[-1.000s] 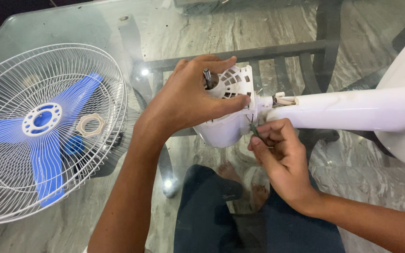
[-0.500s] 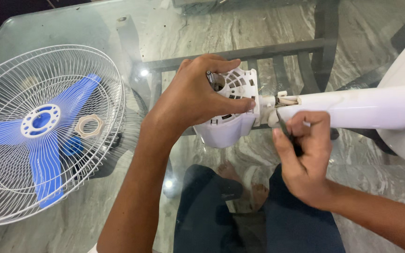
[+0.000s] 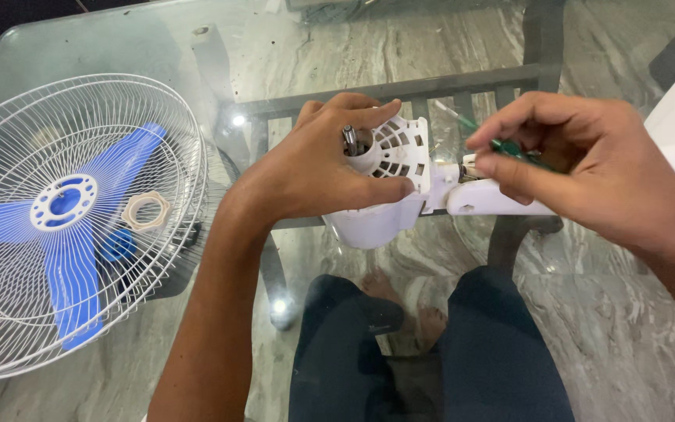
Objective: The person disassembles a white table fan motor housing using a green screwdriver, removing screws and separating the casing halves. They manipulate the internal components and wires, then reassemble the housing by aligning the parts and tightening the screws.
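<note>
White plastic motor housing sits clamped in the left hand's grip. Just right of the housing, the right hand pinches a green screwdriver; a fan guard lies well left on the glass tabletop.

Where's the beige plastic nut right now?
In the head view, the beige nut lies at left on the white fan grille, just right of the blue blade's hub, well left of the left hand.

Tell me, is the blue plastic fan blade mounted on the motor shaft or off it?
Off: blue plastic fan blade lies in white wire grille; bare metal motor shaft sticks out.
</note>
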